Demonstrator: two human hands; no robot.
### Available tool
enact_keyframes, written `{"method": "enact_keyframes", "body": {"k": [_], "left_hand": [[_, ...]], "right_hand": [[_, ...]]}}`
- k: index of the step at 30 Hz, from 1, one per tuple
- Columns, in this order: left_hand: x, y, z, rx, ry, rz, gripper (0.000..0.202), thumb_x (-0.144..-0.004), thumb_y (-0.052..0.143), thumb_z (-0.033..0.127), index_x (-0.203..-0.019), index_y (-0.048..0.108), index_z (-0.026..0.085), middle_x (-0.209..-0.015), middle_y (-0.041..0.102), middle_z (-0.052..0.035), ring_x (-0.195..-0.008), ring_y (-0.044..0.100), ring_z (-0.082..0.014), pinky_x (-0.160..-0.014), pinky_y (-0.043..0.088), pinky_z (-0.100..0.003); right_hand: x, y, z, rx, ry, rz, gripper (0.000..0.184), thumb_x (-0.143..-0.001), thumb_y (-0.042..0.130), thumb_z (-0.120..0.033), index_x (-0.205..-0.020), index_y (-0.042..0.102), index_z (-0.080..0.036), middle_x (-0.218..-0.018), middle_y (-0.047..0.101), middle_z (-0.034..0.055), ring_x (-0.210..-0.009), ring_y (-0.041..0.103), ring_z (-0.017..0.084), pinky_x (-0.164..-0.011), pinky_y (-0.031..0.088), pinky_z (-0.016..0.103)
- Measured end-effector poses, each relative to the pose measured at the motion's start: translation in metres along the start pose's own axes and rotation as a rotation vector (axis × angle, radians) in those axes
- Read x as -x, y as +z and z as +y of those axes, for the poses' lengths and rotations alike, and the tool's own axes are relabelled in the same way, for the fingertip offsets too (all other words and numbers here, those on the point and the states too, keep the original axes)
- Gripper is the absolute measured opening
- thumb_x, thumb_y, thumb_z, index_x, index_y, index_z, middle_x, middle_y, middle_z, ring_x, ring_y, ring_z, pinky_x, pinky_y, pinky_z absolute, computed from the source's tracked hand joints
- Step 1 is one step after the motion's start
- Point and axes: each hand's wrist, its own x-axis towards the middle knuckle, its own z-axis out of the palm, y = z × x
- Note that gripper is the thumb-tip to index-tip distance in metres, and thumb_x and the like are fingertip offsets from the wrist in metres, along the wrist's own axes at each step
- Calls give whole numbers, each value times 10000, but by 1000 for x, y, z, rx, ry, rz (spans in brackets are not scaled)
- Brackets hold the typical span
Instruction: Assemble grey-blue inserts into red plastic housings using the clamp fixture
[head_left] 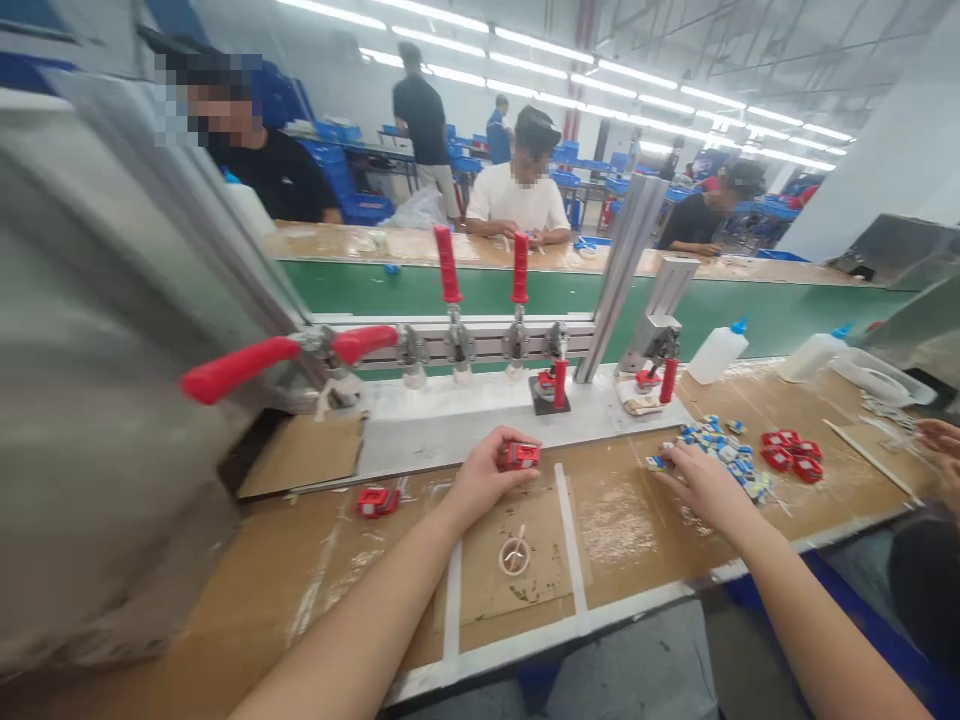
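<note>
My left hand (484, 475) is closed around a small red plastic part (523, 455) with a pale spot on its side, held above the bench. My right hand (705, 482) reaches to the left edge of a pile of small blue, white and yellow pieces (726, 448). Its fingertips are pinched at one small blue and white piece (655, 463). Below my left hand sits a small round cup (514, 556) of brownish stuff with a white stick in it. More red parts lie on the bench, one group (377, 501) at left and a cluster (792, 455) right of the pile.
Behind my hands stands a metal frame with red-handled toggle clamps (520, 268); one long red handle (240, 370) juts left. White bottles (718, 352) with blue caps stand at back right. A co-worker's hand (939, 440) shows at the right edge. Others sit across the green conveyor (375, 290).
</note>
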Motion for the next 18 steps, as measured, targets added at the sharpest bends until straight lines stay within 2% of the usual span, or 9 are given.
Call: {"method": "enact_keyframes", "body": {"k": [3, 6, 8, 11, 15, 18], "left_hand": [[1, 0, -1, 45, -3, -12, 515, -671, 911, 357, -1092, 673, 181, -970, 742, -56, -864, 691, -188, -763, 558, -288], [1, -1, -1, 91, -2, -17, 527, -657, 923, 357, -1091, 685, 175, -1007, 741, -69, -882, 688, -191, -799, 553, -301], [0, -1, -2, 107, 0, -27, 528, -660, 923, 360, -1099, 694, 176, -1033, 742, -72, -901, 690, -196, -831, 552, -314], [-2, -2, -4, 133, 18, -35, 577, -673, 915, 354, -1178, 692, 188, -1098, 738, -76, -932, 688, -200, -859, 546, -318], [-4, -3, -4, 181, 83, -23, 570, -710, 896, 329, -1224, 690, 195, -1174, 721, -91, -990, 673, -196, -893, 533, -308], [-5, -2, -3, 181, 116, -16, 491, -706, 902, 321, -1140, 720, 180, -1164, 724, -99, -1003, 670, -197, -898, 533, -307]], "right_hand": [[-14, 8, -31, -144, -77, -42, 229, -1019, 526, -390, -1059, 658, -207, -938, 689, 64, -840, 673, 215, -716, 496, 293], [-29, 14, -59, -80, -160, -93, 222, -1012, 548, -381, -1051, 676, -204, -982, 680, 78, -878, 686, 232, -725, 514, 300], [-36, 17, -68, -79, -205, -101, 271, -1032, 509, -366, -1168, 673, -199, -1041, 670, 96, -892, 690, 236, -764, 540, 325], [-39, 24, -66, -170, -303, -76, 341, -1062, 436, -321, -1317, 635, -214, -1132, 661, 118, -971, 685, 240, -863, 562, 368], [-26, 38, -53, -336, -411, 23, 314, -1051, 483, -314, -1300, 663, -251, -1228, 675, 120, -1106, 655, 256, -953, 552, 398], [-16, 44, -48, -508, -358, 25, 266, -1015, 575, -356, -1224, 706, -259, -1138, 720, 97, -1047, 674, 243, -932, 562, 393]]}}
